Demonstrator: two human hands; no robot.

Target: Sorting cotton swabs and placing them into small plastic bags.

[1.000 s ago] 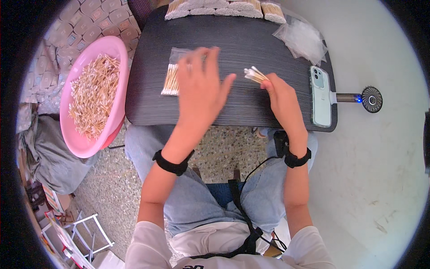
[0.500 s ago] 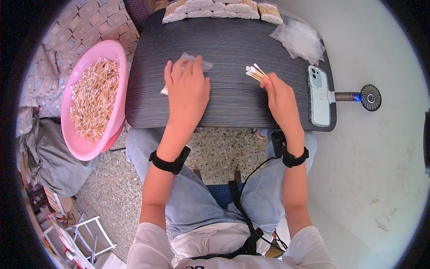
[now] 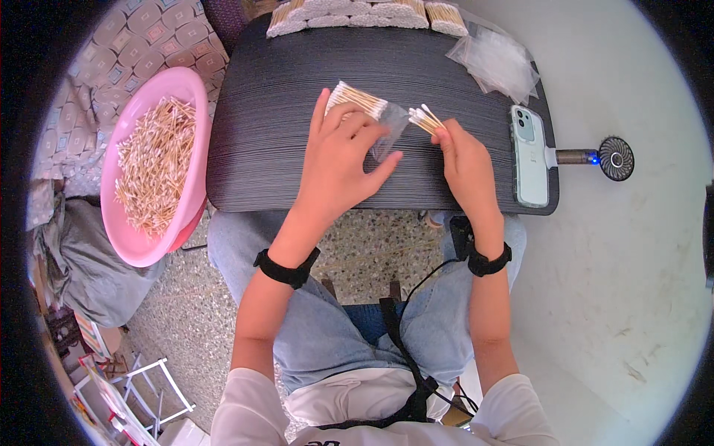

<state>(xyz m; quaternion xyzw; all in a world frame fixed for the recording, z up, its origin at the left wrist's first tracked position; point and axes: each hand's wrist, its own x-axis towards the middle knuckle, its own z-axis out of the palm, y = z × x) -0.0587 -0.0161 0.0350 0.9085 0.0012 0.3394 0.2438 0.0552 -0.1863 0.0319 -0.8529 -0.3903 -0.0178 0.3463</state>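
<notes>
Clear bag (image 3: 388, 126) pinned under open left hand (image 3: 338, 160) may slip; right hand (image 3: 465, 152) pinching cotton swabs (image 3: 425, 119) risks scattering them.

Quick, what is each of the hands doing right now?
Left hand: fingers spread, pressing on a clear bag of cotton swabs.
Right hand: closed on a small bunch of swabs.

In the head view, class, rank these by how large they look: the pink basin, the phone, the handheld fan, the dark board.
1. Dark board
2. Pink basin
3. Phone
4. Handheld fan

The fan looks only slightly smaller than the phone, and the fisheye bends things near the rim, so that last pair is unsure.
</notes>
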